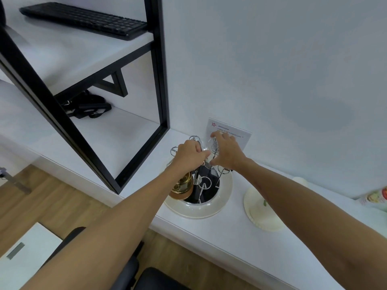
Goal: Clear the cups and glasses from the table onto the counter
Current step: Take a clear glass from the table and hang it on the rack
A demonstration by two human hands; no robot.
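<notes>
Clear glass cup (pixel 213 145) sits gripped in my right hand (pixel 227 152); just beside it, my left hand (pixel 188 155) pinches the chrome wire rack (pixel 206 185).

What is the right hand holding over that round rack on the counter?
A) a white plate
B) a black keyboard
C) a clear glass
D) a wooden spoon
C: the right hand curls its fingers around a clear glass above the cup rack.
</notes>
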